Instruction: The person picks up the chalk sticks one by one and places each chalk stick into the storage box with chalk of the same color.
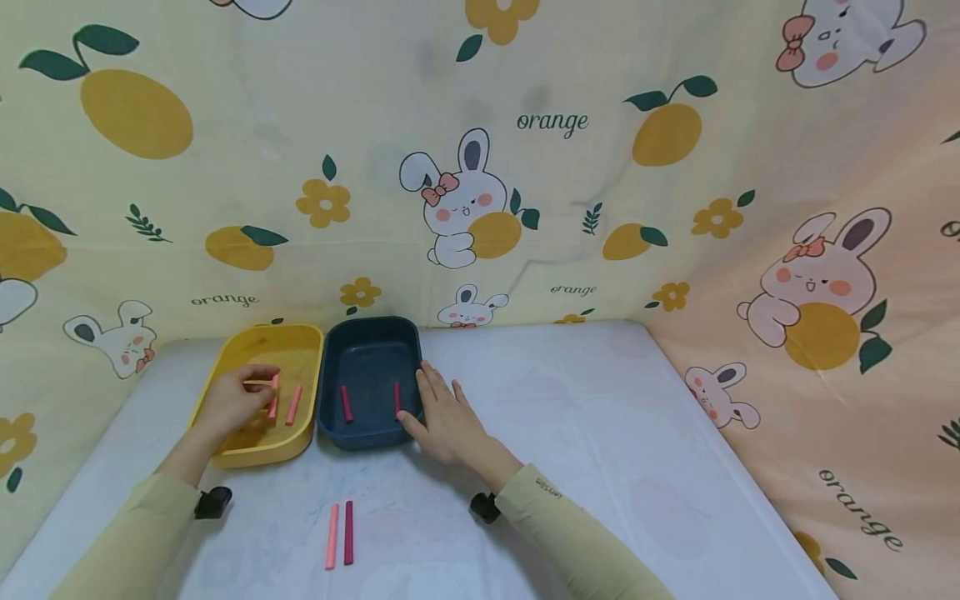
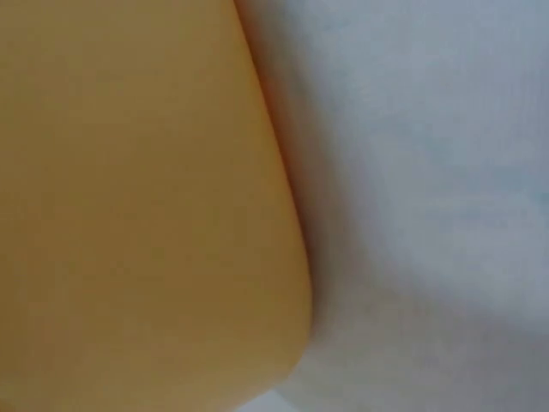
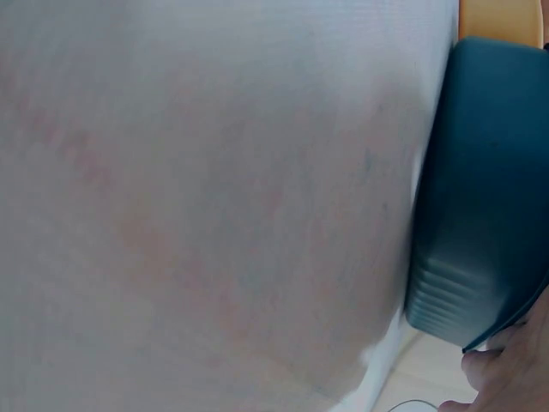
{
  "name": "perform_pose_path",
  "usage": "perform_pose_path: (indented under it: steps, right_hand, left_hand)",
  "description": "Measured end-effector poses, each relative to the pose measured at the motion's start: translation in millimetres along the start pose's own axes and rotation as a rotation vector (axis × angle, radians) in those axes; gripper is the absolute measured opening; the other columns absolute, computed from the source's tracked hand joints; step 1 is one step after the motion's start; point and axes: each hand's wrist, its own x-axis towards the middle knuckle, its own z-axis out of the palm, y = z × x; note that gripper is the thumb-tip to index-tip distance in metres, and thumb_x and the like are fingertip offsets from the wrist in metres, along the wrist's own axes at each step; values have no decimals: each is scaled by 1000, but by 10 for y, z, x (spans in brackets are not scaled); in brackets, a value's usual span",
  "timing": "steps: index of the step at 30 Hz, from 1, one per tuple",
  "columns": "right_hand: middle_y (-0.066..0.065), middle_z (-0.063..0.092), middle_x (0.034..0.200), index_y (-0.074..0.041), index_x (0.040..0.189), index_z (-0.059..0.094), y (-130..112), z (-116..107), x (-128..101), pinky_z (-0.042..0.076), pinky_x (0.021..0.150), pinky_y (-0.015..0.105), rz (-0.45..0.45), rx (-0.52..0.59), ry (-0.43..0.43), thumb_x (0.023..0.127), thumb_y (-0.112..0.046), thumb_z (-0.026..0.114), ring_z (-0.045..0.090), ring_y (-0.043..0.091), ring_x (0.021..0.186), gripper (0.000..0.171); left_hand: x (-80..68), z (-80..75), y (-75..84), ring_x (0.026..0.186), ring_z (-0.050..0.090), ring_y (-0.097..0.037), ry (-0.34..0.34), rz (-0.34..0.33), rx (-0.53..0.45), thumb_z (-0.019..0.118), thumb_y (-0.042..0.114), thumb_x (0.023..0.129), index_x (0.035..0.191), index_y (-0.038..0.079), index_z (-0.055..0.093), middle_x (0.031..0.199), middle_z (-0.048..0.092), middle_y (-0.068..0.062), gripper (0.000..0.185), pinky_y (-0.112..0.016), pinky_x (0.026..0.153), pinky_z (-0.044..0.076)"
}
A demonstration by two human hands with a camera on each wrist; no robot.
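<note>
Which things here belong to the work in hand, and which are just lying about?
Likely in the job: left hand, right hand, pink sticks, dark red sticks, yellow tray, blue tray

Likely surroundings: patterned cloth, white table, black wrist devices

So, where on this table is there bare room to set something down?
Most room: the white table right of the dark blue tray and right grip. Smaller patches flank the two front sticks, between the sleeves. Crowded: the yellow tray, with sticks and left grip.
</note>
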Motion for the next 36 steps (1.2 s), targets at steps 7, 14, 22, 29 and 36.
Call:
perform_pose_path:
  steps: [7,14,22,29,36]
  right_hand:
    - [5,5,175,-7,167,12,0,1,-5,14,127,53,-6,-6,1,106,-65,30,11,20,160,86]
    - [5,5,175,-8,167,12,-12,0,-7,14,127,52,0,-7,-7,106,-65,31,11,20,160,86]
    - [6,5,175,-7,167,13,-5,0,-8,14,126,53,-4,-10,1,106,-65,31,12,21,160,86]
    - [6,6,175,-7,167,14,-9,1,-5,14,126,53,-5,1,9,106,-64,32,13,21,160,85]
    - [6,5,175,-7,167,13,-5,12,0,13,127,52,-6,-5,8,107,-64,30,12,21,160,85]
  left_hand:
    - [78,11,-60,107,59,-37,-38,-12,26,59,4,99,143,-9,52,138,54,-33,46,-22,73,53]
    - [137,7,-117,109,53,-39,-96,-53,61,57,7,101,142,-6,54,141,52,-33,44,-28,78,51]
    - [142,24,-140,109,56,-40,-117,28,121,63,9,98,135,-10,60,134,59,-34,42,-34,84,51]
    - [134,24,-122,108,58,-41,-138,32,141,64,10,99,132,-11,61,129,61,-34,40,-41,88,52]
    - [146,41,-134,106,58,-39,-145,13,135,65,10,100,133,-10,60,128,61,-32,39,-36,85,52]
